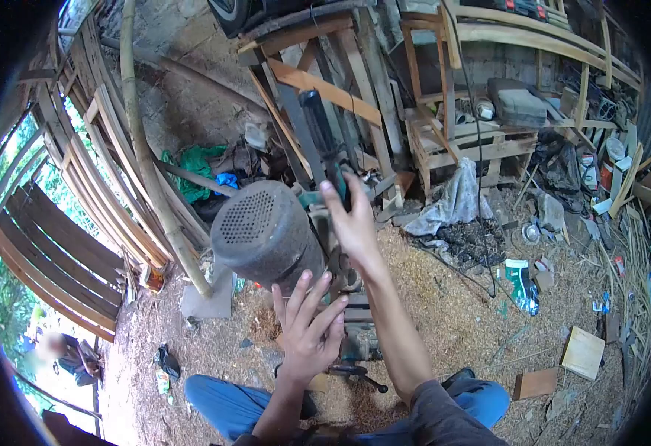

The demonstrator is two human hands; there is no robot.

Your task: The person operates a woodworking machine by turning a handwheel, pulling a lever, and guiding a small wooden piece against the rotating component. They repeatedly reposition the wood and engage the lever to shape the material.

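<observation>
A machine with a large dusty grey cylindrical motor [266, 230], its end cap full of small holes, stands between my legs. My left hand [307, 323] has its fingers spread and lies against the motor's near lower side, holding nothing. Beyond it, my right hand [351, 219] reaches over the machine, with thumb and forefinger around a green part at the foot of a long black handle [316, 119]. Its other fingers are partly hidden. Below my left hand, a vise-like metal part [360, 344] and a black lever with a ball end [362, 377] show.
Sawdust [444, 312] covers the ground. Wooden frames [325, 89] and a slatted stand [481, 145] are behind the machine. Wood blocks [583, 352] lie at right. A bamboo pole [143, 149] leans at left; a person [76, 357] is outside beyond it.
</observation>
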